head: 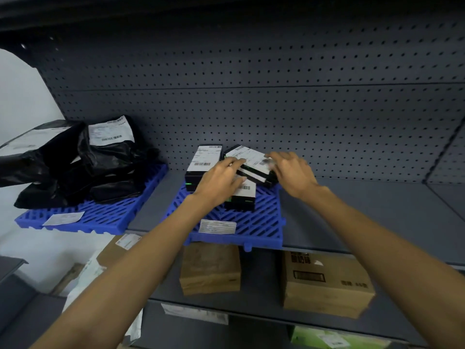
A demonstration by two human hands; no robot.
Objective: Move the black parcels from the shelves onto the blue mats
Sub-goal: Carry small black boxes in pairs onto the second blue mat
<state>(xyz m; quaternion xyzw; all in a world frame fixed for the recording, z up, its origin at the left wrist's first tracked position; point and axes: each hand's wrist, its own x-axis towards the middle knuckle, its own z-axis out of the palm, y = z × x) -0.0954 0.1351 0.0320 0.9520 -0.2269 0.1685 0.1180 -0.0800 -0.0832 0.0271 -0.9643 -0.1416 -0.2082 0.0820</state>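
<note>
Centrally, both hands' fingers spread on white-labelled black box (247, 161), blue mat (261, 222), label print unreadable

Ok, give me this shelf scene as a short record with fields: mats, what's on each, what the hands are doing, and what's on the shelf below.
left mat: pile of black bag parcels
right mat: black boxes with white labels
left hand: resting on the boxes
right hand: on the tilted top box, grip unclear
lower shelf: cardboard boxes
</note>
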